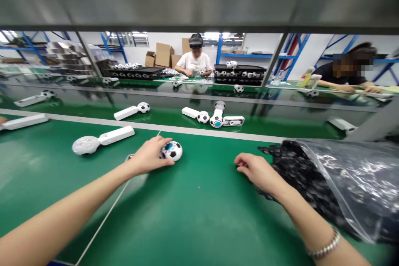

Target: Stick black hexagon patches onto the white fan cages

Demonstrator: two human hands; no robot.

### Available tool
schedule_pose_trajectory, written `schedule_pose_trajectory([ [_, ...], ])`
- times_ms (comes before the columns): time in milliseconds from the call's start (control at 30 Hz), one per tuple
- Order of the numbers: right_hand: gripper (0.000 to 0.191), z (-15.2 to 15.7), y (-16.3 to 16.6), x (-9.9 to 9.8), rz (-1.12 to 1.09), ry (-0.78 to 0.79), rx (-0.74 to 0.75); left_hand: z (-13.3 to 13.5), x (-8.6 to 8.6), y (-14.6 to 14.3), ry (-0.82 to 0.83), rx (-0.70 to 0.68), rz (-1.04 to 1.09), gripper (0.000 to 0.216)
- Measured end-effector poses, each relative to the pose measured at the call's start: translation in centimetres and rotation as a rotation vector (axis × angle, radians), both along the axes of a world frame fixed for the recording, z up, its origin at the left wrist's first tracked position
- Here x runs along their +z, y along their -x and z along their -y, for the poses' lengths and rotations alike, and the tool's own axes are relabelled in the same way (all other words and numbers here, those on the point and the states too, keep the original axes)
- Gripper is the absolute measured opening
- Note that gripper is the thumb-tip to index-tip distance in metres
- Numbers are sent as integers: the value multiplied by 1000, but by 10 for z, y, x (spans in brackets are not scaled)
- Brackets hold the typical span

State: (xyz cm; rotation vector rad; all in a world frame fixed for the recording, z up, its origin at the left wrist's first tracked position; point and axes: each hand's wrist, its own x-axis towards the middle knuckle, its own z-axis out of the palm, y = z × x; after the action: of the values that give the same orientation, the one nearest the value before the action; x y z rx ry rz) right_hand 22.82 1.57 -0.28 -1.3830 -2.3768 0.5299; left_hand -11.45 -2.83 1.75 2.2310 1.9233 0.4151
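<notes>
My left hand [152, 153] is closed round a white device with a soccer-ball head [175, 152]. A blue disc shows on the head beside my fingers, and most of the handle is hidden under the hand. My right hand [260, 172] is bent in a pinch just above the green work surface. A small dark piece [237, 166] shows at its fingertips, largely covered. Close by on the right, a heap of small flat black pieces [296, 166] spills from a clear plastic bag [358, 174].
Another white device [115, 135] lies left of my left hand. Beyond a pale strip, a belt [168, 122] carries several soccer-ball devices [203, 117]. A person [195, 63] sits opposite, another person [349, 68] at far right. A metal shelf [187, 6] hangs overhead.
</notes>
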Motion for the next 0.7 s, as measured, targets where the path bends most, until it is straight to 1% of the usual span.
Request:
schedule_pose_trajectory([
  [67, 12, 4, 4, -2, 23, 44, 26, -12, 2, -27, 150, -146, 19, 79],
  [133, 11, 5, 4, -3, 53, 48, 30, -22, 6, -42, 326, -269, 18, 76],
  [167, 11, 4, 3, -4, 62, 37, 31, -27, 8, -47, 395, -313, 3, 71],
  [233, 10, 2, 1, -4, 70, 13, 46, -33, 14, -57, 433, -340, -47, 61],
  [267, 10, 1, -1, -4, 73, 0, 52, -35, 16, -63, 406, -326, -65, 55],
  [333, 10, -1, -3, -3, 90, -29, 42, -37, 18, -79, 302, -266, -82, 44],
  [367, 11, -2, -3, -3, 104, -45, 23, -39, 18, -86, 243, -240, -76, 43],
  [433, 11, -4, -5, -3, 120, -66, -26, -45, 15, -99, 153, -249, -46, 52],
  [467, 11, -5, -7, -3, 115, -66, -45, -49, 13, -103, 110, -261, -40, 62],
  [533, 11, -7, -9, -4, 90, -56, -66, -59, 7, -104, 35, -241, -54, 81],
  [567, 11, -8, -10, -5, 78, -52, -72, -64, 4, -102, 21, -213, -66, 83],
  [633, 10, -10, -11, -7, 63, -50, -81, -71, -4, -96, 1, -161, -87, 73],
  [700, 11, -12, -12, -10, 44, -51, -91, -73, -12, -91, -75, -178, -127, 58],
])
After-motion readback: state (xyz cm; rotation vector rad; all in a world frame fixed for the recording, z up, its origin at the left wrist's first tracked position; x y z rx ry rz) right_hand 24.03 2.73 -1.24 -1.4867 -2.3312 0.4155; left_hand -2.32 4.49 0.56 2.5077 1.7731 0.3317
